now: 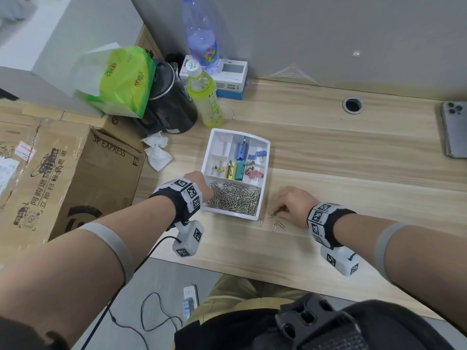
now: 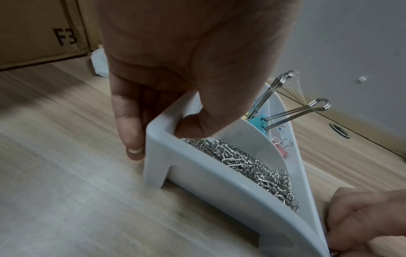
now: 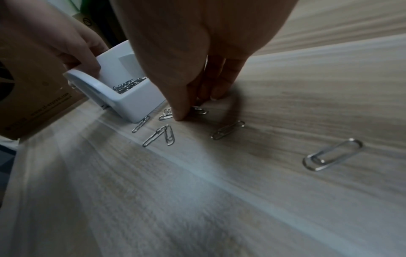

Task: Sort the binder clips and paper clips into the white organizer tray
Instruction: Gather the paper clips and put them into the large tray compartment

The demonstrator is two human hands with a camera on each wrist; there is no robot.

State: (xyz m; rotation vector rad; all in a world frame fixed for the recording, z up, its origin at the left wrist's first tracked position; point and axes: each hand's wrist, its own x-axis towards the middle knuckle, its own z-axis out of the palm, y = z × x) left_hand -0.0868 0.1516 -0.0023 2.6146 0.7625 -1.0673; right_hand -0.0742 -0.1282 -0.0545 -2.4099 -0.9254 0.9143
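Note:
The white organizer tray point(image 1: 267, 162) sits mid-table. Its near compartment holds a heap of silver paper clips point(image 1: 235, 198); its upper compartments hold coloured binder clips point(image 1: 240, 170). My left hand point(image 1: 202, 188) grips the tray's near-left corner point(image 2: 197, 182), thumb inside on the paper clips point(image 2: 252, 167) and fingers down the outer wall. My right hand point(image 1: 276, 212) is just right of the tray point(image 3: 131, 107), thumb and fingertips point(image 3: 180, 116) pinching paper clips point(image 3: 198, 110) against the wood. Several loose paper clips point(image 3: 158, 135) lie around it, one point(image 3: 331, 154) farther right.
A cardboard box point(image 1: 63, 173) stands at the table's left edge. Behind the tray are crumpled tissues point(image 1: 158, 152), a black kettle point(image 1: 171, 109), a green bag point(image 1: 121, 79) and a green bottle point(image 1: 206, 99). A phone point(image 1: 454, 130) lies far right near a cable hole point(image 1: 352, 105).

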